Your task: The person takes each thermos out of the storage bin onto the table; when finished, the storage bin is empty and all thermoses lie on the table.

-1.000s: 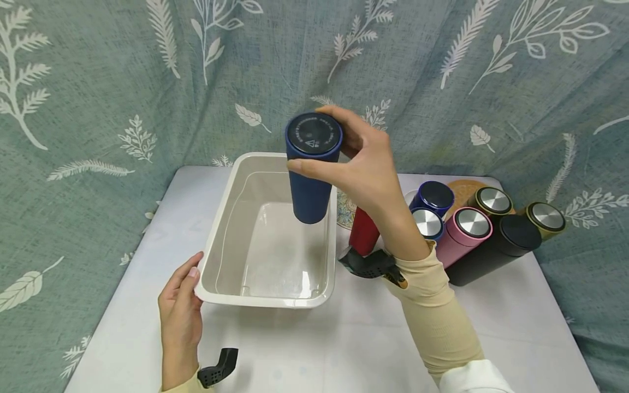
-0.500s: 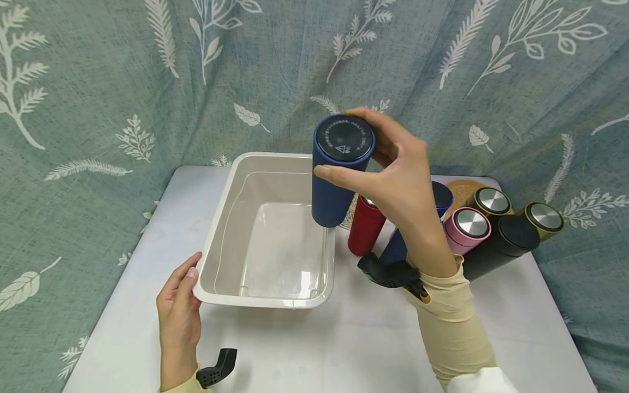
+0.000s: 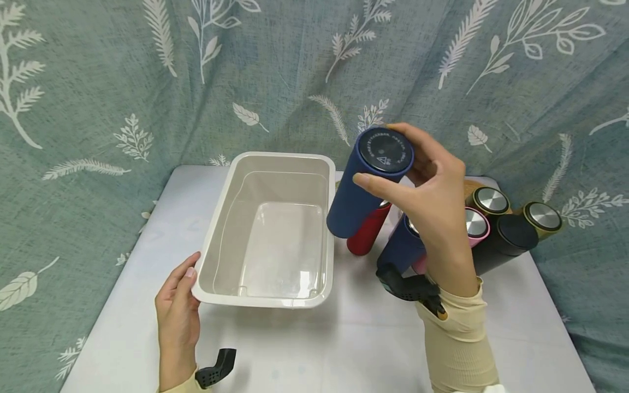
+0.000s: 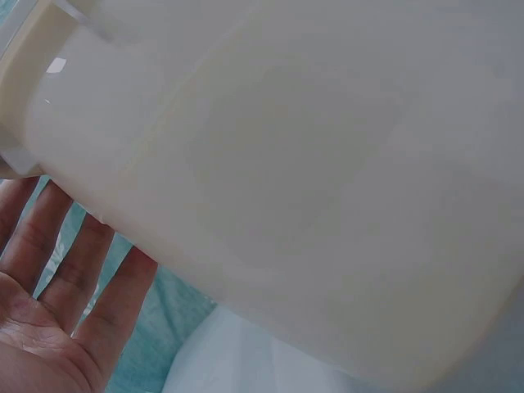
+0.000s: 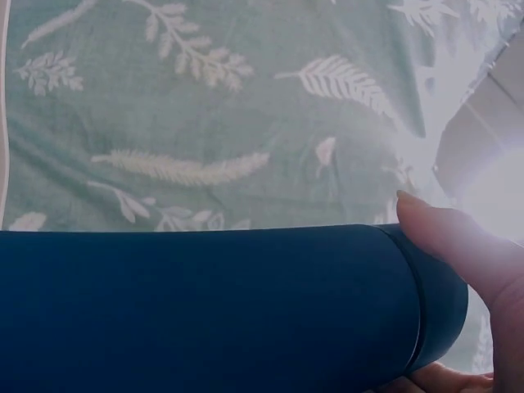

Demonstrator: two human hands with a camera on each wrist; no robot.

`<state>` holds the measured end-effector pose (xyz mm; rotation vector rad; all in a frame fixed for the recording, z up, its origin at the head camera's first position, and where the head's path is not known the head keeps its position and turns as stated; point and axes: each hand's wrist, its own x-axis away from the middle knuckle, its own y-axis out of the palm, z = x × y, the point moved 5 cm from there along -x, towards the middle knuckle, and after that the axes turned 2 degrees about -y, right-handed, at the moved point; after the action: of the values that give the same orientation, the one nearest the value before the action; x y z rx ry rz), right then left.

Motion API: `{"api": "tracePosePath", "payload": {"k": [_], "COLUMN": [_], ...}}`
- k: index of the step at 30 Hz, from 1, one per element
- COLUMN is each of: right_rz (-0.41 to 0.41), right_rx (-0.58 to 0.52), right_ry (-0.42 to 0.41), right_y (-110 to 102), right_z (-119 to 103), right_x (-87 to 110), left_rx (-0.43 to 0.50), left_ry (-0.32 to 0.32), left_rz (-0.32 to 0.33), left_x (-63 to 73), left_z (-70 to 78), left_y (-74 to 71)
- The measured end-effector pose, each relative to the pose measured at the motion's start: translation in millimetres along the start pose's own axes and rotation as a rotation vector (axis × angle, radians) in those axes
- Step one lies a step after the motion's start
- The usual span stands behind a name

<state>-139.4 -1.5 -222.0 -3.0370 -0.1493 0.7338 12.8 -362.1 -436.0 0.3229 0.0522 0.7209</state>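
Note:
In the head view, my right hand (image 3: 434,196) grips a dark blue vacuum flask (image 3: 356,191) near its upper end, thumb in front and fingers behind. The flask leans in the air just right of the beige plastic tub (image 3: 330,256), its black disc with printed text facing up. Close up in the right wrist view, the thumb (image 5: 450,246) presses on the flask near a seam ring. My left hand (image 3: 179,316) rests against the tub's near left corner. The left wrist view shows its fingers (image 4: 78,262) straight along the tub's outer wall.
Behind and below the held flask stands a red flask (image 3: 366,234). Further right are another blue flask (image 3: 400,251), a pink one (image 3: 476,225), a black one (image 3: 513,240) and several more. A white cloth (image 3: 304,349) covers the table; a patterned curtain (image 3: 275,82) hangs behind.
My right hand has carried the blue flask from above the tub rightwards past its right rim, slightly lower and more tilted. The left hand and the tub stay in place.

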Motion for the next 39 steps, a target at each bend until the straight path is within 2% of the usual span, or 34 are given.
{"api": "tracePosePath", "payload": {"k": [7,12,20,27,33,39], "right_rz": [0.056,0.099,0.103,0.065,0.016,-0.024], "right_rx": [-0.062,-0.038,0.021,0.07,0.136,0.119], "right_ry": [0.05,0.071,0.085,0.13,0.134,0.134], "right_y": [-15.7,-26.1,-34.7,-33.2,-24.4,-13.7], "right_z": [2.1,3.5,13.8,32.9,57.8,77.5], "right_x": [12.8,22.8,33.1,39.0,42.5,48.8], "left_rx": [-0.015,-0.011,0.009,-0.005,0.005,0.006], "left_ry": [-0.003,0.006,0.011,-0.002,-0.009,-0.003], "left_rz": [0.004,-0.008,-0.021,-0.001,-0.001,-0.005], "left_x": [0.0,0.5,0.9,0.5,0.4,1.0], "left_z": [0.0,0.7,0.6,-0.4,-0.6,-0.7], "left_y": [0.3,0.9,0.7,-0.5,-0.4,0.7]}}
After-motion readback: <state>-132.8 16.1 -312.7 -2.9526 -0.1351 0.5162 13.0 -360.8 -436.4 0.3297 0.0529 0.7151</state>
